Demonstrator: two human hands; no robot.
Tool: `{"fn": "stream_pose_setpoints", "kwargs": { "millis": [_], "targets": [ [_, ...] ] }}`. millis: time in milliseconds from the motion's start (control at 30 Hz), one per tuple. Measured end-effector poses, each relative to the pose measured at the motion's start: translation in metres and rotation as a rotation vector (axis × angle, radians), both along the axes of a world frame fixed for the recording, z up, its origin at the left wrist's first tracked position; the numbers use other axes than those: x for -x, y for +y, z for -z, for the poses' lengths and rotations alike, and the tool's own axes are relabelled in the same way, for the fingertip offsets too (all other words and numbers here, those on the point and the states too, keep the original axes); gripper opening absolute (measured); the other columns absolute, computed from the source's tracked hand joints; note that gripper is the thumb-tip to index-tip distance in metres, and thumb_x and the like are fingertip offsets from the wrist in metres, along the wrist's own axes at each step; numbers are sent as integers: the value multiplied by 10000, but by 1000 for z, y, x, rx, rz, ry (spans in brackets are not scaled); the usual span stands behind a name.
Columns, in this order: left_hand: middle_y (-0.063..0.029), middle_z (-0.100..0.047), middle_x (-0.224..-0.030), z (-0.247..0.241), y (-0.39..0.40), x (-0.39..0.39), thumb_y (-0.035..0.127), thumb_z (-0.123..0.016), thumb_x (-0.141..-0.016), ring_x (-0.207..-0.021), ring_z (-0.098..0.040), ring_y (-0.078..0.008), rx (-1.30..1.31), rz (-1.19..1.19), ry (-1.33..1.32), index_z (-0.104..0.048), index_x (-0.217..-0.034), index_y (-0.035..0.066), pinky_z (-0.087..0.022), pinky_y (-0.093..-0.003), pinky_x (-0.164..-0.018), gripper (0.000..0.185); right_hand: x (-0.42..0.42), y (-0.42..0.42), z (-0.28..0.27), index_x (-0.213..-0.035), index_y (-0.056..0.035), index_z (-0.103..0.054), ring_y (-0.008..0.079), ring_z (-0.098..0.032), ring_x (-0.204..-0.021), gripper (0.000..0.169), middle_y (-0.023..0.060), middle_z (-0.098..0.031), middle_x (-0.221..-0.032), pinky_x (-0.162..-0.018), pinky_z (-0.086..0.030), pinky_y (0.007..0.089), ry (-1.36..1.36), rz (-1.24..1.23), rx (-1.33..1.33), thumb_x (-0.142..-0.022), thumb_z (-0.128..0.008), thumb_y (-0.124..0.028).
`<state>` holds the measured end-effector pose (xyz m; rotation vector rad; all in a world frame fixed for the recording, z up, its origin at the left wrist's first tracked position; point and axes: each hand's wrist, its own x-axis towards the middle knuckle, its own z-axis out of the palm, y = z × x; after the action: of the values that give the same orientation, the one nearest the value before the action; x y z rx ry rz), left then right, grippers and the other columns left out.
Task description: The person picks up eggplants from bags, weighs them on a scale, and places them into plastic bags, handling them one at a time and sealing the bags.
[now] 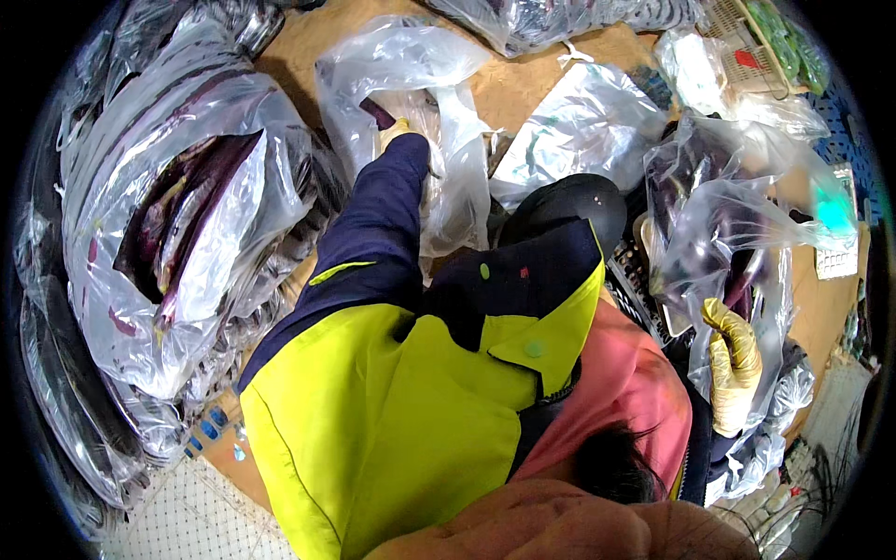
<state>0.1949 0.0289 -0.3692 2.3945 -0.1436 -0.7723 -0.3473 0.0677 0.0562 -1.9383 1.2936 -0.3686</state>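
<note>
My left hand (395, 131), in a pale yellow glove, reaches into the mouth of a clear plastic bag (458, 189). A dark purple eggplant (376, 112) sticks out beyond its fingers, and my sleeve hides much of the grip. Over on the right, my right hand (733, 371) wears the same kind of glove. Its fingers are curled, with a gap to the thumb and nothing seen between them. Right beside it stands a clear bag of eggplants (700, 175). That bag's loose plastic hangs close to the fingertips; whether they touch it I cannot tell.
A large torn bag of eggplants (189, 217) bulges at the left. Beyond my knees lies a crumpled plastic sheet (581, 126). A device with keys and a turquoise display (836, 224) stands far right, below a beige crate (749, 49) near green vegetables (787, 45).
</note>
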Motion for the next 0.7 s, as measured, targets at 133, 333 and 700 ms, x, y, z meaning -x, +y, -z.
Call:
{"fn": "stream_pose_setpoints", "kwargs": {
  "millis": [133,333,700],
  "targets": [
    [-241,-672,-1097,-49,-31,26,441,-684,-702,-1076,-634,-355,-145,448,-393,-667,-1216,111,-469,-385,-981,611,10,1,10,-1228,21,-600,226,-611,-1098,313,138,-637,-1211,-998,-448,355,-11,2,32,-928,-599,-67],
    [-104,-546,-1391,84,-86,-63,528,-570,-856,-1256,-526,-229,-21,689,-174,-529,-1356,106,-410,-305,-1044,655,-16,-21,0,-1177,23,-622,226,-624,-1083,272,140,-648,-1186,-986,-463,351,-113,-96,20,-909,-584,1],
    [-109,-650,-963,-3,-77,38,347,-665,-880,-844,-639,-333,800,-419,635,-624,-1057,104,-539,-554,-630,303,4,1,1,-1176,25,-622,234,-617,-1095,272,148,-646,-1181,-999,-453,360,-101,27,30,-926,-605,-81]
  ]
}}
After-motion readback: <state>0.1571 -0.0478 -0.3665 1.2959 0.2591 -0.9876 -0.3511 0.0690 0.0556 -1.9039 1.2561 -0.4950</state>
